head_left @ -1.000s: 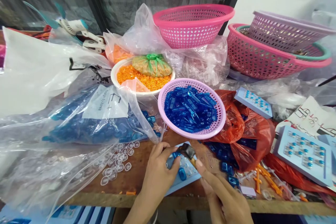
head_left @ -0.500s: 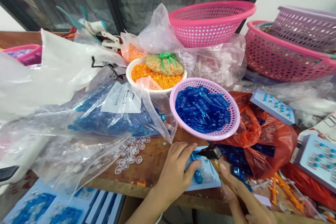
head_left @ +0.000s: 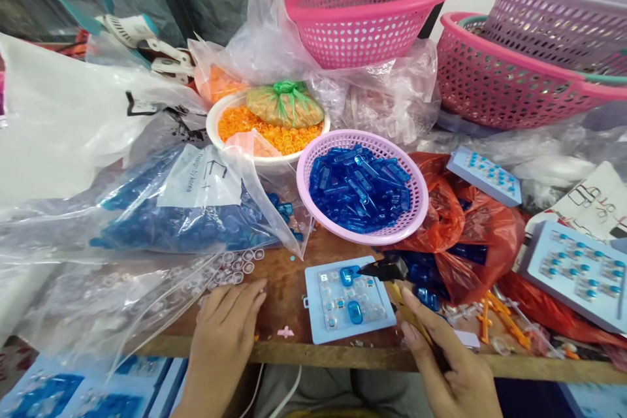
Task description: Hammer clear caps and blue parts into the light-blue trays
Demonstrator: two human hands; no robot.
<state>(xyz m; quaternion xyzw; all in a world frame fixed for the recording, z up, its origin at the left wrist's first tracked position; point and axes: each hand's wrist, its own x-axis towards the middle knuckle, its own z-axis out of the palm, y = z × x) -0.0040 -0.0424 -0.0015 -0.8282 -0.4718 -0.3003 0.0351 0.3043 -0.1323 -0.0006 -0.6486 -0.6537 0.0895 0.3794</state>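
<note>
My right hand (head_left: 441, 353) is wrapped round pliers (head_left: 416, 317) with yellowish handles and a black head. The plier tips touch or hover just over a blue translucent piece (head_left: 349, 276) on a light-blue panel (head_left: 353, 334). A second blue piece (head_left: 354, 313) sits lower on the panel, among small clear parts. My left hand (head_left: 228, 323) lies palm down on the table, fingers stretched out, beside loose clear square rings (head_left: 238, 266). Nothing shows in it, though its underside is hidden. A small pink piece (head_left: 285, 332) lies between that hand and the panel.
Behind the panel stands a lilac basket (head_left: 422, 206) of blue parts; a white bowl (head_left: 211, 127) holds orange pieces. A clear bag of blue parts (head_left: 181, 228) lies left, a red bag (head_left: 499, 241) right. More panels (head_left: 536, 248) lie right. Pink basket (head_left: 367, 32) stands behind.
My left hand has let go of the panel and moved left onto the table. The panel now shows fully. The pliers stay by the upper blue piece. The camera view has shifted.
</note>
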